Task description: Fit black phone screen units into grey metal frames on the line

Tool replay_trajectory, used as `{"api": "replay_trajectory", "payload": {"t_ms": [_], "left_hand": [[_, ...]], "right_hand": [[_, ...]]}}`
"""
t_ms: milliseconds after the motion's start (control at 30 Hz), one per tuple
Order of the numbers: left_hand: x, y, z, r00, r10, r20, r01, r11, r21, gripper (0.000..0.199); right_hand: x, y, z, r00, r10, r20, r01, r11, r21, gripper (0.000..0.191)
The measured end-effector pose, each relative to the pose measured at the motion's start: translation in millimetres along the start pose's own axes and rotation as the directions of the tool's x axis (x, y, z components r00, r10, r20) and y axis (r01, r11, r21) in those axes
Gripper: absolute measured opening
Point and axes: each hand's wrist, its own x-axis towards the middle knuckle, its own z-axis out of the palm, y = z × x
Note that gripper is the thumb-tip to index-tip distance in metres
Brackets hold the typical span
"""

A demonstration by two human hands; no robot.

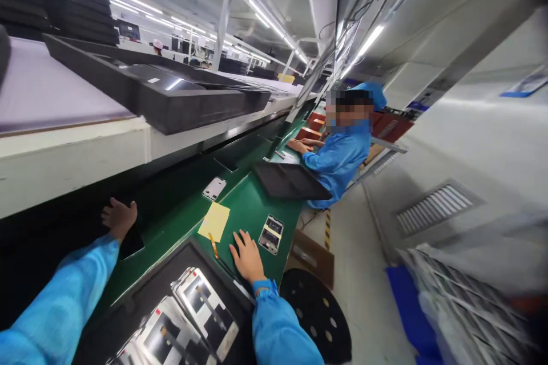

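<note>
My left hand [119, 218] reaches forward over the dark conveyor belt and rests on a flat black piece [131, 242], fingers curled over its edge. My right hand [247, 256] lies flat and empty on the green bench [252, 205], fingers spread, beside a small device part [271, 234]. Left of that hand lie a yellow sheet [214, 220] and an orange pen [213, 246]. Just below my hands sits a black tray [180, 313] holding several white-framed device parts.
A co-worker in blue [340, 154] sits farther along the bench with a black tray [289, 179]. Another white part [214, 188] lies on the belt. Black trays [171, 97] are stacked on the shelf above. A round black stool [317, 313] stands at lower right.
</note>
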Motion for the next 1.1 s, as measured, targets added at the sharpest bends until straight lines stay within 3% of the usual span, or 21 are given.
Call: {"api": "replay_trajectory", "payload": {"t_ms": [67, 133, 300, 400, 467, 567, 667, 900, 1100], "left_hand": [[-7.9, 35.1, 25.4, 0.996, 0.076, 0.05, -0.079, 0.995, 0.066, 0.077], [-19.3, 78.3, 61.4, 0.965, 0.215, 0.151, -0.229, 0.969, 0.089, 0.084], [-51.1, 187.1, 171.6, 0.805, 0.46, 0.374, -0.5, 0.866, 0.011, 0.084], [-62.5, 226.2, 218.6, 0.722, 0.55, 0.419, -0.59, 0.806, -0.041, 0.079], [-63.2, 241.1, 234.9, 0.672, 0.597, 0.439, -0.636, 0.768, -0.072, 0.07], [-56.2, 257.9, 240.3, 0.598, 0.647, 0.472, -0.685, 0.719, -0.118, 0.055], [-47.5, 275.5, 230.0, 0.527, 0.705, 0.474, -0.717, 0.668, -0.197, 0.057], [-55.3, 317.3, 187.0, 0.397, 0.903, 0.166, -0.732, 0.421, -0.536, 0.089], [-79.4, 334.2, 151.6, 0.335, 0.937, 0.099, -0.744, 0.328, -0.582, 0.078]], "right_hand": [[-0.7, 7.9, -1.3, 0.999, -0.032, 0.01, 0.032, 0.998, -0.047, 0.054], [0.8, 12.6, 0.9, 0.999, -0.04, 0.018, 0.041, 0.995, -0.093, 0.055], [1.4, 24.9, 17.4, 0.991, -0.102, -0.085, 0.09, 0.987, -0.136, 0.054], [0.2, 29.7, 23.1, 0.982, -0.094, -0.162, 0.082, 0.994, -0.077, 0.052], [0.2, 29.9, 23.4, 0.981, -0.066, -0.18, 0.061, 0.998, -0.035, 0.051], [1.4, 29.4, 22.7, 0.984, -0.058, -0.168, 0.056, 0.998, -0.011, 0.052], [2.6, 32.6, 26.3, 0.981, -0.05, -0.186, 0.053, 0.998, 0.015, 0.05], [6.2, 39.9, 36.4, 0.939, -0.048, -0.34, 0.087, 0.991, 0.1, 0.046], [6.0, 37.8, 35.6, 0.939, -0.031, -0.343, 0.074, 0.99, 0.116, 0.046]]}}
